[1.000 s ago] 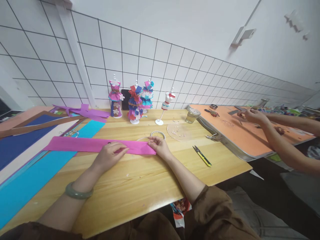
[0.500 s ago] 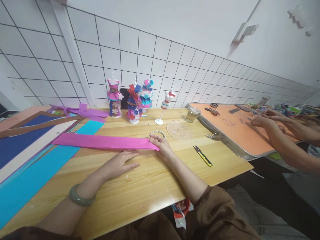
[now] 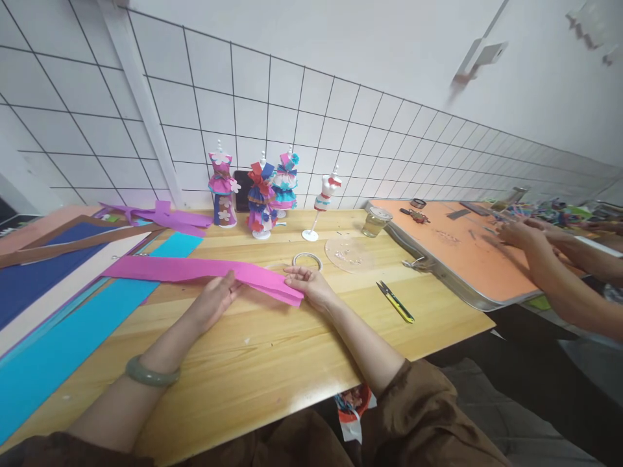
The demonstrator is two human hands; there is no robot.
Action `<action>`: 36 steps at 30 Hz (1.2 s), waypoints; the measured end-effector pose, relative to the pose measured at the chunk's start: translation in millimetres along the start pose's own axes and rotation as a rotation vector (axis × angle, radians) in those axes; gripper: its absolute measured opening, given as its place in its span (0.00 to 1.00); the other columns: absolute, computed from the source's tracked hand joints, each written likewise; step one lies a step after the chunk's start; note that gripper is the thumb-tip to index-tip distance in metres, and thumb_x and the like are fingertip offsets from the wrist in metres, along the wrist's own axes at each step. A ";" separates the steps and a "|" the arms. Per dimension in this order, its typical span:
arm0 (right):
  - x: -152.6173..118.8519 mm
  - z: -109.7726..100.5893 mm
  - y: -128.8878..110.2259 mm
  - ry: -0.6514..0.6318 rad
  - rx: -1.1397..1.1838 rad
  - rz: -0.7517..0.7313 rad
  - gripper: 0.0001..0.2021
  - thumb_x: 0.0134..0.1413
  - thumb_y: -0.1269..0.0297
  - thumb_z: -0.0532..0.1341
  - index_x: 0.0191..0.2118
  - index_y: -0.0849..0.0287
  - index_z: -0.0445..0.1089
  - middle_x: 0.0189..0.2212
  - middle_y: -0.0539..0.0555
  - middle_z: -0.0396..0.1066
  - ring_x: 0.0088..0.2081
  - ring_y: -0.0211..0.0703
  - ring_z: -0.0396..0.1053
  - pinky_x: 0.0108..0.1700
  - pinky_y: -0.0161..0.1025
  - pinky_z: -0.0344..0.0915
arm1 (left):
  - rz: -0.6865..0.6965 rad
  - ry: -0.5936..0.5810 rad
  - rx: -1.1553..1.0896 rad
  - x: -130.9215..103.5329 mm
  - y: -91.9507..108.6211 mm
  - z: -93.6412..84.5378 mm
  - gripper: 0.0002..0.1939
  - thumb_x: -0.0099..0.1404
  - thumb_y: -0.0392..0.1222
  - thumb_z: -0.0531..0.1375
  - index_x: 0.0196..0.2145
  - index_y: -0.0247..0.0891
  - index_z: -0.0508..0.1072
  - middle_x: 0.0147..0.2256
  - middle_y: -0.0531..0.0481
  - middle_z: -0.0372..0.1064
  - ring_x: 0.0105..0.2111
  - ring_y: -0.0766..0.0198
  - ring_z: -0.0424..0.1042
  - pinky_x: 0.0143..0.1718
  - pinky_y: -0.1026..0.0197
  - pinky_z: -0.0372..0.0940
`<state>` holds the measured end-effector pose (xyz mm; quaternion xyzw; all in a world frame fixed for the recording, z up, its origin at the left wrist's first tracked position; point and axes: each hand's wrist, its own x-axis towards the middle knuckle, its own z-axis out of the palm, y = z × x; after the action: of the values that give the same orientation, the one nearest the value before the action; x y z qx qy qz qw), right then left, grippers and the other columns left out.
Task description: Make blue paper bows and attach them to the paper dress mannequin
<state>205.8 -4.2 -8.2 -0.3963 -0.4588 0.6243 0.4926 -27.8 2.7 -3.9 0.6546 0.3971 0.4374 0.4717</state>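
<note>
A long pink paper strip (image 3: 175,270) stretches across the wooden table, its left end lying over a blue strip (image 3: 92,337). My right hand (image 3: 314,287) pinches its right end between thumb and fingers. Partway along, my left hand (image 3: 217,303) grips the strip's near edge, thumb on top and fingers underneath. Between the hands the strip is raised and bends down toward its right tip. Just behind my right hand lies a roll of tape (image 3: 307,260). Yellow-handled thread snips (image 3: 395,302) rest to the right of it.
Small dressed mannequins (image 3: 261,201) stand at the back beside a barer white one (image 3: 324,198). A covered cup (image 3: 376,222) and a clear disc with tiny bits (image 3: 348,255) are right of them. Coloured sheets (image 3: 58,272) pile at left. Another person's hands (image 3: 525,237) work over an orange mat (image 3: 467,259).
My left hand has risen from the table and closed on the strip's near edge. The strip's right end has tilted down toward me, still in my right hand.
</note>
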 end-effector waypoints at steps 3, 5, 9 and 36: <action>-3.0 3.8 -1.4 -0.083 -0.034 0.025 0.19 0.32 0.66 0.68 0.37 0.60 0.68 0.27 0.49 0.70 0.27 0.33 0.68 0.33 0.33 0.63 | -0.130 0.068 -0.319 3.5 3.5 -7.0 0.24 0.63 0.54 0.40 0.44 0.35 0.64 0.41 0.41 0.68 0.42 0.58 0.68 0.42 0.52 0.65; -4.4 5.8 -1.8 -0.122 -0.071 0.042 0.19 0.33 0.66 0.67 0.37 0.61 0.68 0.28 0.49 0.70 0.28 0.33 0.68 0.33 0.33 0.63 | -0.213 0.138 -0.465 5.0 3.4 -13.7 0.18 0.63 0.49 0.45 0.41 0.36 0.65 0.40 0.42 0.69 0.42 0.58 0.68 0.42 0.53 0.65; -6.2 8.2 -2.5 -0.140 -0.133 0.079 0.20 0.32 0.64 0.68 0.38 0.61 0.68 0.28 0.49 0.70 0.29 0.34 0.68 0.34 0.34 0.64 | -0.374 0.304 -0.792 6.0 1.8 -20.4 0.09 0.59 0.33 0.51 0.36 0.34 0.67 0.36 0.46 0.71 0.39 0.64 0.70 0.41 0.59 0.67; -11.5 4.3 -8.0 -0.329 -0.278 0.153 0.19 0.38 0.58 0.65 0.39 0.61 0.69 0.30 0.51 0.71 0.28 0.33 0.67 0.31 0.32 0.61 | -0.308 0.552 -0.978 8.9 6.1 -31.2 0.07 0.56 0.29 0.55 0.33 0.30 0.70 0.31 0.46 0.71 0.34 0.66 0.70 0.40 0.63 0.66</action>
<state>206.0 -15.4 1.2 -0.3867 -0.5833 0.6468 0.3030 -54.0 18.0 9.2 0.1573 0.3479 0.6506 0.6565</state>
